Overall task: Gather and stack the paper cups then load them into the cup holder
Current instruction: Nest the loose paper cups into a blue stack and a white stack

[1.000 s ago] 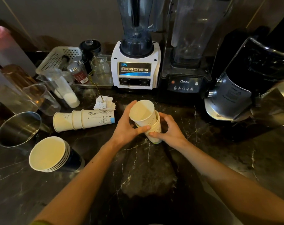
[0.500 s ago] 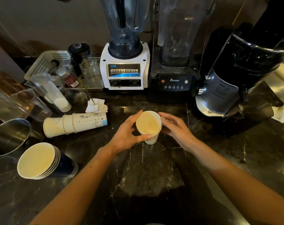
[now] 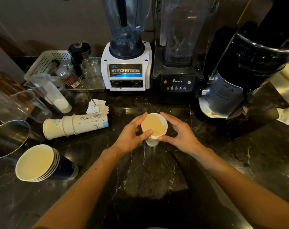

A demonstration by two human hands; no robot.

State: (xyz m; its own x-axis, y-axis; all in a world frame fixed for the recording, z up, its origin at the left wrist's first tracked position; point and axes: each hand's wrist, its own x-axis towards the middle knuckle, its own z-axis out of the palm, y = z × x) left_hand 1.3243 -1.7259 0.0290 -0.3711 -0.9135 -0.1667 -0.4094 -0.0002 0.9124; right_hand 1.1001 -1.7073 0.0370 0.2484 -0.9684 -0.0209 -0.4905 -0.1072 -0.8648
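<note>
**Two hands close on an upright stack, more cups waiting to the left**

A person's left hand [image 3: 132,138] and right hand [image 3: 178,136] cup a short nested stack of paper cups [image 3: 154,128] standing mouth-up on the dark marble counter [image 3: 157,179]. The left thumb presses on the near rim with fingers curled behind; the right hand wraps the other side, thumb low on the wall. Both hands are narrowed around the stack, holding it between them.

Out to the person's left lies a sideways stack of printed paper cups [image 3: 76,125], its long axis running left to right along the counter, open mouths facing left and base pointing toward the hands. The left hand is clearly the nearer one; reaching it likely means a sideways move, then tipping the stack upright.

Nearer the left edge a tilted stack of dark-walled cups [image 3: 41,163] leans mouth-up. A white blender [image 3: 126,66] and a black blender [image 3: 177,80] stand behind. No cup holder can be made out with certainty.
</note>
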